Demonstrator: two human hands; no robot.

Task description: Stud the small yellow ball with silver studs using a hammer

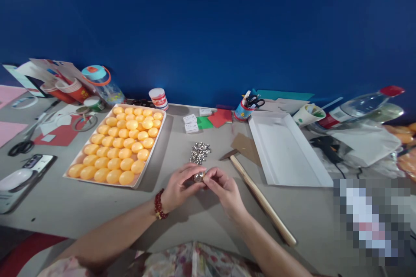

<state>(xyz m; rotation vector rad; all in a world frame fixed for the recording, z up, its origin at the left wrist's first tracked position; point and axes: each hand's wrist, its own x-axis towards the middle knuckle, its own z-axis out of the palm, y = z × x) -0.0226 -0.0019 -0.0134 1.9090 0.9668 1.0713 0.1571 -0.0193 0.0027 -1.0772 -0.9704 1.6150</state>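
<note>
Between my two hands is a small round object (199,176) covered in shiny silver pieces, with a bit of yellow-orange at its right side. My left hand (182,185) grips it from the left with thumb and fingers. On its right side, my right hand (224,188) is closed in a pinch; whether a small piece is between those fingertips is hidden. Just beyond the hands lies a loose pile of small shiny silver pieces (199,152), which look like thumbtacks. A hammer (263,201) with a wooden handle rests right of my right hand.
Left stands a shallow box (138,179) of orange balls (113,164). To the right are a white tray (292,151) and brown card (248,149). Behind sit small white boxes (191,127), red paper (221,117) and a pen cup (243,110). A glue gun (328,149) lies far right.
</note>
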